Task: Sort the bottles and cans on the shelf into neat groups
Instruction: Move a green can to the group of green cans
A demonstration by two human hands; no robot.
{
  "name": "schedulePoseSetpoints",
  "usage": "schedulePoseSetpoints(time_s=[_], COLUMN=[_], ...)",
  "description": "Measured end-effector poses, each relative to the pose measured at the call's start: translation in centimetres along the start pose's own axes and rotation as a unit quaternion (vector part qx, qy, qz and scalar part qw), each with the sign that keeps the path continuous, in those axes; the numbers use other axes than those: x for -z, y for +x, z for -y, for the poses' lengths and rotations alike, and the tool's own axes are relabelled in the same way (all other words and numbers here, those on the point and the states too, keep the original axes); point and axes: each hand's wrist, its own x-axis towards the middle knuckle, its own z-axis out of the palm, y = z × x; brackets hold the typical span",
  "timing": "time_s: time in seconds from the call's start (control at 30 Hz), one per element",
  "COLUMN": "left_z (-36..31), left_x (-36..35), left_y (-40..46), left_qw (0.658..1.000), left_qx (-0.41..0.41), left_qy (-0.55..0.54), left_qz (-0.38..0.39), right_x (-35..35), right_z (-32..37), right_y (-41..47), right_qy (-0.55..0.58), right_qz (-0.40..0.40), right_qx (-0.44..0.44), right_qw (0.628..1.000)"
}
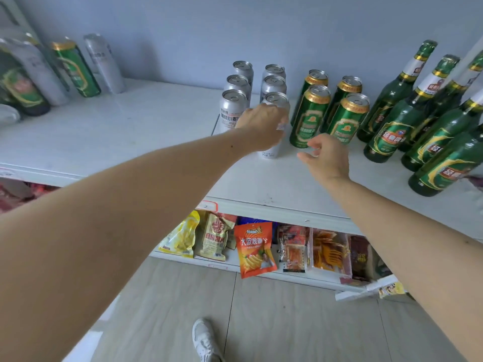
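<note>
Head view: white shelf [130, 131], pale wall; left hand [261, 126] grips silver can [271, 150], right hand [326, 158] spread

The orange snack bag [254, 248] below the shelf [146, 131] reads "大波浪薯片". A price tag [207, 206] on the shelf's front edge shows "2". Can and bottle labels are too blurred to read.

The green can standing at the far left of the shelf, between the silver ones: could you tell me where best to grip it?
Grip the green can round its mid-body, coming from the open front of the shelf: it stands upright, and silver cans crowd both its flanks.
</note>
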Motion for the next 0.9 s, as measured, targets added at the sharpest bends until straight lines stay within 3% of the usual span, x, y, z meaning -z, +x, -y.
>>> schedulePoseSetpoints(time_s=[0.3, 0.9], left_z=[11.0, 42.8], left_x=[2.5, 10.4], left_y=[-7.2, -19.6], left_qw=[0.996, 0.978], left_qx=[0.087, 0.207], left_qy=[0.015, 0.027], left_qz=[0.005, 0.025], right_x=[-7.3, -30.1], right_z=[9.8, 35.9], right_y=[-2.5, -3.2], right_qy=[-0.01, 0.026], right_qz=[0.077, 0.148], right_qx=[0.069, 0.118], right_qw=[0.995, 0.982])
